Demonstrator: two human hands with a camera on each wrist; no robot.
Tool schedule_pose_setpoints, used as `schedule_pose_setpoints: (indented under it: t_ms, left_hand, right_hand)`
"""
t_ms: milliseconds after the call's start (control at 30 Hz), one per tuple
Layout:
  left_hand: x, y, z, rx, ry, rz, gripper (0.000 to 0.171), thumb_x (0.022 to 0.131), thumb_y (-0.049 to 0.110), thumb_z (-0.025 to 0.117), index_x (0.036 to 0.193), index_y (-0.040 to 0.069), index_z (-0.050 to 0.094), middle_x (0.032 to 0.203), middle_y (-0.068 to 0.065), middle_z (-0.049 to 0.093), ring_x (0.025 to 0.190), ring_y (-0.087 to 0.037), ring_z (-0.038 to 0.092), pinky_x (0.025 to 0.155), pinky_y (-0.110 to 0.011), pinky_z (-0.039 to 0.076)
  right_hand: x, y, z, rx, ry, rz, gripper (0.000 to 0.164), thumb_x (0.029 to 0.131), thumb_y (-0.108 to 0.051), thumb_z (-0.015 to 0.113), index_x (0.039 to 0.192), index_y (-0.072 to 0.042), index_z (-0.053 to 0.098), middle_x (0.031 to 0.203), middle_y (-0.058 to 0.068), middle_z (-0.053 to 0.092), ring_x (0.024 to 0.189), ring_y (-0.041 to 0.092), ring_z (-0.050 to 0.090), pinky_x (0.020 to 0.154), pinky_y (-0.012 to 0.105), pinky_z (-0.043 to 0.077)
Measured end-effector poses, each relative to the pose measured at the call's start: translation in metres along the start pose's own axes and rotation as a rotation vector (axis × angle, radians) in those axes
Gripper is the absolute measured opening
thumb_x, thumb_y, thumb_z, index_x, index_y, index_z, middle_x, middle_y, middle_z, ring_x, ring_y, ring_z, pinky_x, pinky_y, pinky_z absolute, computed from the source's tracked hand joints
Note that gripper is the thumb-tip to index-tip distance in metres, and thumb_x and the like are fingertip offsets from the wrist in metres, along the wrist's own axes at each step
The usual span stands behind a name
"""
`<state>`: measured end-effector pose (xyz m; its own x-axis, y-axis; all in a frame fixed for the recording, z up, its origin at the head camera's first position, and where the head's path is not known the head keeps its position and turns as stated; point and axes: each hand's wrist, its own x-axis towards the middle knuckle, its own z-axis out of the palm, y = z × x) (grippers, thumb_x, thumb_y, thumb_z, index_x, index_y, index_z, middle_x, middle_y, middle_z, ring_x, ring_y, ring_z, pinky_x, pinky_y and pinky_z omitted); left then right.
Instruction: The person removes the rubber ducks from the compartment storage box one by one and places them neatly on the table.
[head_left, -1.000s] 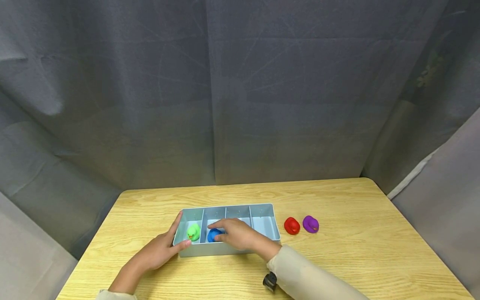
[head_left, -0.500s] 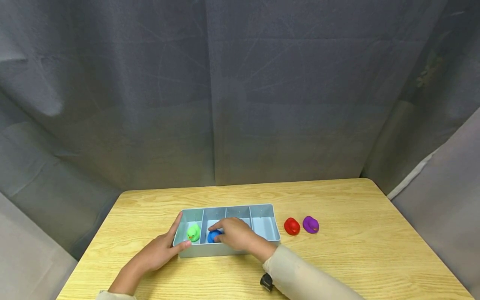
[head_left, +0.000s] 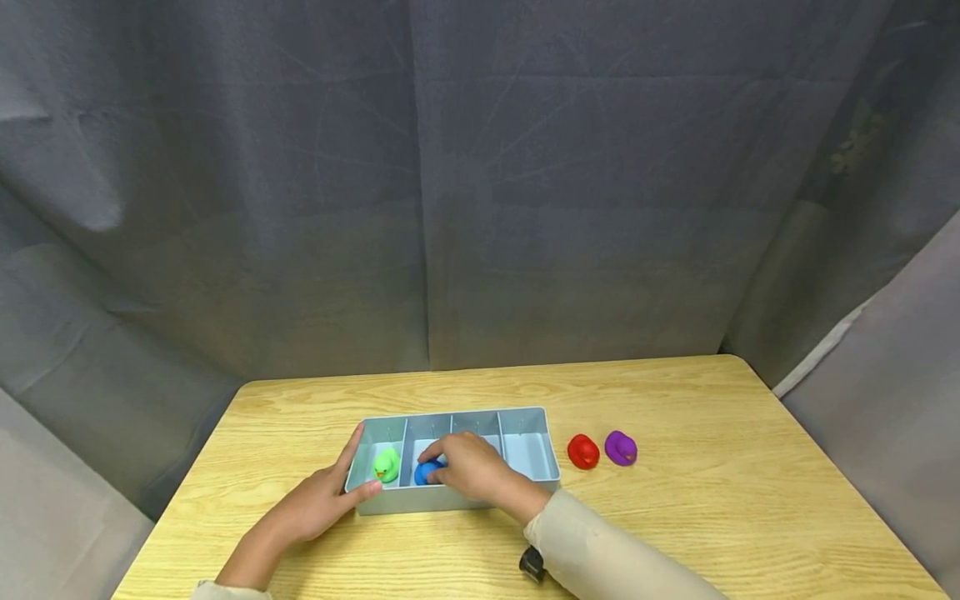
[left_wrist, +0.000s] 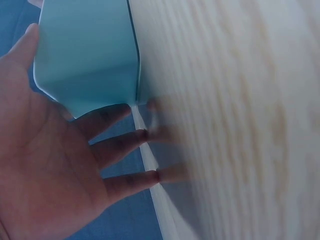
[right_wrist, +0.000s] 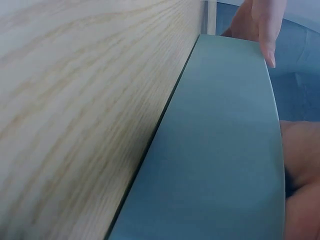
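A grey-blue divided tray (head_left: 420, 500) stands on the wooden table, a green rubber duck (head_left: 386, 465) in its leftmost compartment. My left hand (head_left: 318, 502) rests against the tray's left end, thumb at the near rim and index finger along the side. In the left wrist view its other fingers (left_wrist: 127, 185) are straight and spread, tips at the tabletop. My right hand (head_left: 476, 469) reaches into the second compartment from the left and pinches a blue rubber duck (head_left: 426, 473) between thumb and fingers. The tray wall hides the duck in the right wrist view.
Right of the tray, a red rubber duck (head_left: 583, 452) and a purple rubber duck (head_left: 621, 448) sit on the table (head_left: 712, 517). Dark grey curtains (head_left: 450, 208) hang behind and at the sides. A small black device (head_left: 532, 564) hangs under the right sleeve.
My right hand stays over the second compartment, its index finger drawn in slightly closer on the blue duck; the forearm shifted slightly left. The left hand and tray have stayed put.
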<state>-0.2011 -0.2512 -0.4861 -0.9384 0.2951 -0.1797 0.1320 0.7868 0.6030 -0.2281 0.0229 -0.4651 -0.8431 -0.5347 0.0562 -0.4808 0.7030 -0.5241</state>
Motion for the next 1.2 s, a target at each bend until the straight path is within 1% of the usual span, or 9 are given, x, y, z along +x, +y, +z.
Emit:
schedule_pose_setpoints:
  t_ms: [400,633,900,1200]
  left_hand:
    - [-0.0005,-0.0004,0.0,-0.009,-0.004,0.002,0.092,0.102,0.06,0.053,0.166,0.033,-0.007,0.158,-0.03,0.039,0.135,-0.05,0.051,0.105,-0.067,0.041]
    - [0.0003,-0.001,0.0006,-0.014,-0.006,0.004,0.092,0.102,0.06,0.053,0.167,0.033,-0.007,0.159,-0.03,0.038,0.135,-0.051,0.05,0.104,-0.068,0.041]
    - [0.0015,-0.0025,0.0017,-0.001,0.0,0.005,0.091,0.103,0.06,0.052,0.167,0.033,-0.007,0.158,-0.03,0.039,0.134,-0.05,0.051,0.104,-0.066,0.042]
    - [0.0016,-0.001,0.0019,0.006,0.011,0.003,0.092,0.102,0.06,0.053,0.167,0.031,-0.005,0.158,-0.03,0.039,0.135,-0.05,0.051,0.105,-0.066,0.041]
  right_hand:
    - [-0.002,0.0021,0.0041,0.057,0.021,0.004,0.025,0.094,-0.023,0.078,0.118,-0.018,0.079,0.12,-0.003,0.075,0.118,0.02,0.067,0.098,0.038,0.053]
    - [-0.0042,0.0012,0.004,0.064,0.046,0.006,0.025,0.096,-0.024,0.076,0.119,-0.018,0.079,0.119,-0.002,0.075,0.116,0.02,0.068,0.096,0.039,0.054]
    - [-0.0057,0.0003,0.0028,0.063,0.092,-0.013,0.024,0.095,-0.023,0.076,0.118,-0.017,0.078,0.12,0.0,0.075,0.115,0.021,0.069,0.093,0.04,0.054]
    - [-0.0061,0.0021,0.0026,0.09,0.131,-0.016,0.026,0.095,-0.021,0.075,0.12,-0.015,0.077,0.122,0.003,0.075,0.116,0.022,0.068,0.095,0.04,0.054]
